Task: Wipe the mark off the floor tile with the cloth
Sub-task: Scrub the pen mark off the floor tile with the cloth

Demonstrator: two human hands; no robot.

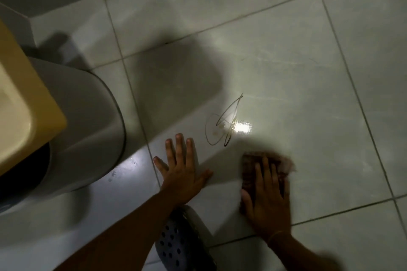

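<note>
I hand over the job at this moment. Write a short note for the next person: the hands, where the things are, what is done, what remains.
Left hand: flat on the floor, fingers spread, holds nothing.
Right hand: presses flat on the cloth.
The cloth lies on the floor tile, nearer the person than the mark and apart from it.
Done: the cloth is down on the tile.
Left: the scribbled mark looks whole. Probably slide the cloth forward over it and rub until it is gone.

reddish-brown cloth (264,165), pale grey tile (308,94), yellow basin (22,99)
</note>
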